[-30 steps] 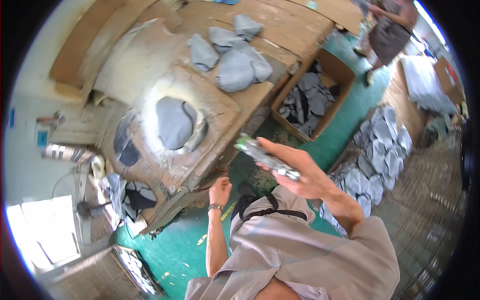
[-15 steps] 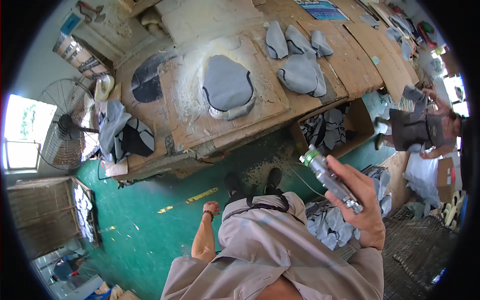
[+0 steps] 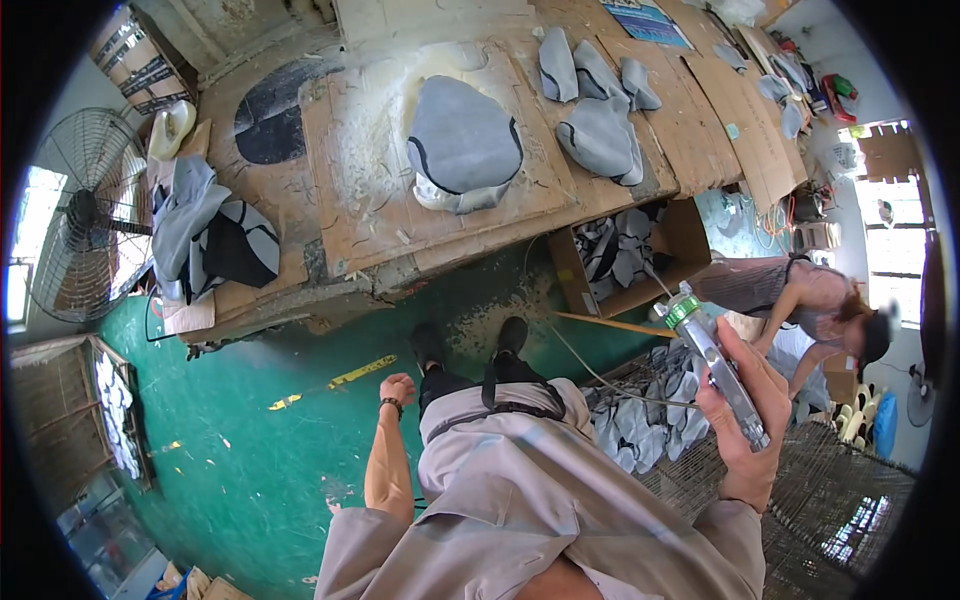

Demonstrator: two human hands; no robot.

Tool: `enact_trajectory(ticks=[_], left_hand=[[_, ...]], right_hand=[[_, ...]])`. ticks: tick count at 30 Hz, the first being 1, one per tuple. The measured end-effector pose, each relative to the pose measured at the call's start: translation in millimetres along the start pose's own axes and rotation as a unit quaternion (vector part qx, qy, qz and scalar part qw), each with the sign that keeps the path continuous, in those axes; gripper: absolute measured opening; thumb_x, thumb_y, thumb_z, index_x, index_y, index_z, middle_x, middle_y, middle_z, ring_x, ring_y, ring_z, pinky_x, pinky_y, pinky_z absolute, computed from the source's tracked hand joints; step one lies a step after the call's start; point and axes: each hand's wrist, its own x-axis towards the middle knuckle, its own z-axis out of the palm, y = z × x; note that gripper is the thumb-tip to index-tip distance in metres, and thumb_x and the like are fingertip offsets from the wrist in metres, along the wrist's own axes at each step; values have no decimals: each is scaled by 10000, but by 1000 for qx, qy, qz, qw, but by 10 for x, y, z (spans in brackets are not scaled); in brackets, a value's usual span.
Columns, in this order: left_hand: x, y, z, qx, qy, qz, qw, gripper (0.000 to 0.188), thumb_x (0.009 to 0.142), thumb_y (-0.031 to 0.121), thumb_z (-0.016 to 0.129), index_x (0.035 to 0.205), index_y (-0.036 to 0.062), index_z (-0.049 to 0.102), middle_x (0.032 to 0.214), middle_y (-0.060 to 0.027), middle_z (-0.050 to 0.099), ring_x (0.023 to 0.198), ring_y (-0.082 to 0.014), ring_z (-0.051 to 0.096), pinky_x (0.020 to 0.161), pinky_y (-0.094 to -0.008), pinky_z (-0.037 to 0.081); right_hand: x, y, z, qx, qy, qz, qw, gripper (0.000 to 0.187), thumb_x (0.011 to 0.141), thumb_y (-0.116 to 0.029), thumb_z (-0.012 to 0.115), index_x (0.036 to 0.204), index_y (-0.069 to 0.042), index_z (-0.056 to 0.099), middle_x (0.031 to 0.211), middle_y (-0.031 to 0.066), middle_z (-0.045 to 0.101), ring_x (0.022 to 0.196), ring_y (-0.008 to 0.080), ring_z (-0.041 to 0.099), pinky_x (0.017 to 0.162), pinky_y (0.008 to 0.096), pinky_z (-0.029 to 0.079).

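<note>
1. Your right hand [image 3: 752,400] is holding the sprayer [image 3: 712,360]; its grip is closing narrowly round the body, with the green-ringed end pointing up and to the left.
2. Your left hand [image 3: 398,388] is hanging over the green floor [image 3: 250,450], its grip curling into a narrow fist; nothing is showing in it.
3. The gray piece [image 3: 465,130] is lying on the board [image 3: 540,170] by the near edge of the worktop [image 3: 440,265], with white crust [image 3: 380,110] spreading around it. Something pale is showing under its near end; you cannot tell what from here.
4. The work is looking partway along: this piece is lying singly, while a small group [image 3: 598,140] is sitting to its right, nearer the worktop's right end. Whether any are finished is not showing.
5. More pieces are filling the box [image 3: 571,280] below the near edge and lying in the pile [image 3: 640,430] beside you; these are probably waiting or done, but the view is not settling which.
6. For moving, floor is stretching between your left hand and the worktop's near left corner, where a heap [image 3: 190,230] is resting beside the fan [image 3: 85,200].
7. Your right side is looking tighter: the hose [image 3: 600,378] is crossing near the pile, and a co-worker [image 3: 800,300] is bending just beyond the sprayer.
</note>
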Motion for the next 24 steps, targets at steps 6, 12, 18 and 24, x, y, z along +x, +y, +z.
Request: enact_trajectory(ticks=[6, 12, 18, 24], left_hand=[[138, 168, -182, 1, -23, 30, 999, 263, 900, 110, 657, 1151, 41, 698, 936, -82, 743, 792, -207, 732, 637, -394, 614], [307, -2, -555, 48, -39, 14, 998, 224, 896, 104, 650, 1105, 57, 715, 905, -73, 739, 771, -196, 725, 626, -399, 614], [411, -155, -831, 12, -16, -6, 1000, 211, 896, 106, 634, 1085, 71, 721, 894, -68, 737, 757, -193, 721, 622, -401, 612], [364, -4, -870, -21, -15, 67, 997, 229, 909, 139, 665, 1122, 67, 709, 905, -57, 729, 761, -161, 711, 606, -334, 596]], right_hand=[[-173, -323, 205, -81, -21, -70, 994, 656, 712, 34, 783, 1348, 23, 621, 975, 177, 697, 846, 266, 691, 804, 310, 525], [-323, -672, 600, -44, 26, -19, 999, 587, 857, -177, 765, 1364, 66, 596, 1149, 175, 695, 931, 180, 686, 877, 309, 523], [-275, -1064, 885, -87, 34, -47, 994, 593, 870, -212, 779, 1361, 66, 595, 1156, 168, 696, 991, 187, 673, 901, 312, 509], [-424, -1385, 1111, -107, 36, -54, 992, 586, 828, -154, 791, 1345, 58, 614, 1057, 161, 704, 890, 221, 674, 828, 312, 515]])
